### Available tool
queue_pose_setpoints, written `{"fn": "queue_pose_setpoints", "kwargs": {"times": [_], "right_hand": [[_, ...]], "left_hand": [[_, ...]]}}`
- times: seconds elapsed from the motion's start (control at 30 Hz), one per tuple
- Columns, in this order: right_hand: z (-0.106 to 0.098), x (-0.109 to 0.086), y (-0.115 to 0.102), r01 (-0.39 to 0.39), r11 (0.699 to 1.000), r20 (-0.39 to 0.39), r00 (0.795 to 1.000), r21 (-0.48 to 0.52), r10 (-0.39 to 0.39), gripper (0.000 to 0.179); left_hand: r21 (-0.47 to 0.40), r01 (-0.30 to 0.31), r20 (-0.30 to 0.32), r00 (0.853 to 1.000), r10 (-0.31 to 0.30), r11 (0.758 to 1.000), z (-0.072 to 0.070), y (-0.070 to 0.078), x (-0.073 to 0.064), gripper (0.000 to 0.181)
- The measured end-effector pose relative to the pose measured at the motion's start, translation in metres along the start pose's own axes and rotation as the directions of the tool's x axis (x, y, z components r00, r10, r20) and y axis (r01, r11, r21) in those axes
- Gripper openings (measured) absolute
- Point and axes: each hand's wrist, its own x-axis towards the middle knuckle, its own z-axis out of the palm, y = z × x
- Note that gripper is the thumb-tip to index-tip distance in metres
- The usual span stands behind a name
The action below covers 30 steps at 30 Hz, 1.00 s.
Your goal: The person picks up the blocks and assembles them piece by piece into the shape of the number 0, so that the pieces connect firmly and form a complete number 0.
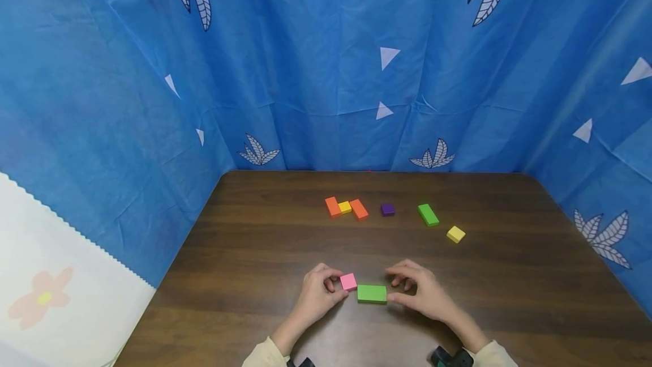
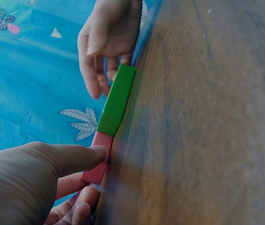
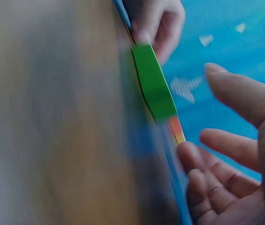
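Note:
A small pink block (image 1: 348, 282) lies on the table, pinched between the thumb and fingers of my left hand (image 1: 317, 292). Touching or nearly touching it is a longer green block (image 1: 372, 294), just to its right. In the left wrist view the pink block (image 2: 97, 161) and the green block (image 2: 117, 101) stand end to end. Around the green block's right end my right hand (image 1: 424, 293) has its thumb and fingers spread apart. The right wrist view shows that hand (image 3: 235, 164) holding nothing, with a gap between its thumb and the green block (image 3: 153, 84).
Farther back on the brown wooden table (image 1: 254, 254) lie two orange blocks (image 1: 333, 207) with a yellow-orange one (image 1: 344, 207) between them. To their right are a purple block (image 1: 387, 209), another green block (image 1: 428, 215) and a pale yellow block (image 1: 455, 234). A blue curtain (image 1: 316, 72) hangs behind.

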Motion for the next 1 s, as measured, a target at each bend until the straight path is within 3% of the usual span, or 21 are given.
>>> {"fn": "queue_pose_setpoints", "kwargs": {"times": [0.07,0.13,0.17,0.23,0.33,0.37,0.43,0.6,0.73,1.0], "right_hand": [[-0.012,0.001,0.009,-0.019,0.999,-0.102,0.995,-0.044,0.015,0.042],[-0.025,0.002,0.022,-0.083,0.988,-0.248,0.968,-0.126,0.05,0.036],[-0.032,0.002,0.029,-0.138,0.976,-0.326,0.942,-0.168,0.077,0.033],[-0.046,0.003,0.039,-0.284,0.934,-0.468,0.87,-0.216,0.156,0.028],[-0.064,0.001,0.053,-0.464,0.862,-0.596,0.757,-0.201,0.268,0.028],[-0.069,0.001,0.056,-0.503,0.844,-0.613,0.731,-0.186,0.3,0.03],[-0.075,0.0,0.062,-0.558,0.814,-0.619,0.7,-0.162,0.357,0.035],[-0.08,-0.002,0.071,-0.612,0.78,-0.572,0.688,-0.127,0.447,0.045],[-0.08,0.0,0.074,-0.62,0.776,-0.554,0.688,-0.114,0.468,0.048],[-0.083,0.003,0.077,-0.609,0.778,-0.529,0.716,-0.152,0.457,0.048]], "left_hand": [[-0.001,0.002,0.001,1.0,-0.002,1.0,0.001,0.0,0.0,0.029],[0.0,0.004,0.001,1.0,-0.004,1.0,0.001,0.001,0.0,0.029],[-0.004,0.004,0.0,1.0,-0.004,1.0,0.0,0.001,0.0,0.029],[-0.007,0.006,-0.003,1.0,-0.006,1.0,0.0,0.0,0.0,0.029],[-0.018,0.014,-0.002,1.0,-0.014,1.0,-0.001,0.0,-0.001,0.029],[-0.021,0.014,0.0,1.0,-0.014,1.0,-0.001,-0.001,-0.001,0.029],[-0.024,0.017,0.004,1.0,-0.017,1.0,-0.002,-0.001,-0.001,0.029],[-0.024,0.014,0.005,1.0,-0.014,1.0,-0.003,-0.001,-0.002,0.029],[-0.01,0.001,-0.008,1.0,-0.001,1.0,-0.004,-0.001,-0.001,0.028],[-0.011,0.002,0.007,1.0,-0.002,1.0,-0.002,-0.001,0.0,0.028]]}}
